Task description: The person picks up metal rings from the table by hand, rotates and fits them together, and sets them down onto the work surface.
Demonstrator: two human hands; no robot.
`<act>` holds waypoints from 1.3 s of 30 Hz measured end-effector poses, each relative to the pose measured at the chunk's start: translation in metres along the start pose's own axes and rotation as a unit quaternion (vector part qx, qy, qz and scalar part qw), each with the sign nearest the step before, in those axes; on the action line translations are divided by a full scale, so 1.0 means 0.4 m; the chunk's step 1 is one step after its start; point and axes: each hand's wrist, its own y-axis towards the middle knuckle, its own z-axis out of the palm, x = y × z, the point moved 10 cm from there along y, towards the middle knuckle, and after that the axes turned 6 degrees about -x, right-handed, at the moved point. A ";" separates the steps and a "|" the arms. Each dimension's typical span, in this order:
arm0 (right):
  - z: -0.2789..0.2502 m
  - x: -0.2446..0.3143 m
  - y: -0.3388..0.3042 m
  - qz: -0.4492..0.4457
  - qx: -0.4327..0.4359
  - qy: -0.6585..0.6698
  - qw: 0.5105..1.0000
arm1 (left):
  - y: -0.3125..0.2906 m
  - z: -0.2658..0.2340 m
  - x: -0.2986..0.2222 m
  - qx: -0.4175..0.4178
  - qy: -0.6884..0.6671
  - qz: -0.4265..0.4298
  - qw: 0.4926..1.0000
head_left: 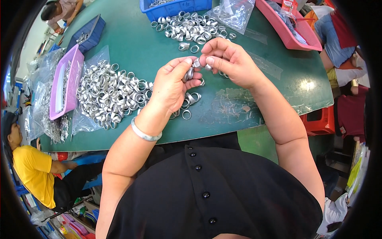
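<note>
My left hand [172,84] holds a silver metal ring [190,73] between thumb and fingers, above the green table [131,44]. My right hand [230,60] pinches a small silver piece [197,63] at its fingertips, touching the ring held by the left hand. A silver bangle [144,134] sits on my left wrist. A few loose rings [187,107] lie on the table just under the left hand. A big heap of silver rings [109,93] rests on clear plastic to the left. Another heap of rings [191,28] lies farther back, beyond both hands.
A pink tray [65,81] with metal parts lies at the left, a blue bin [175,7] at the back, a dark blue tray [88,34] at the back left, a pink basket [288,30] at the back right. A clear bag [234,14] sits beside it. A person in yellow [34,167] sits at the left; others sit around the table.
</note>
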 end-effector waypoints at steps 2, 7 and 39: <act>0.000 0.001 -0.001 -0.003 0.001 -0.003 1.000 | -0.001 -0.001 -0.001 -0.002 0.000 0.003 1.000; 0.002 0.001 -0.002 -0.007 0.004 -0.002 1.000 | -0.007 0.005 -0.013 0.000 0.015 0.026 1.000; -0.035 -0.044 0.003 0.097 -0.074 0.142 0.982 | -0.007 0.020 0.021 0.107 -0.178 -0.107 0.972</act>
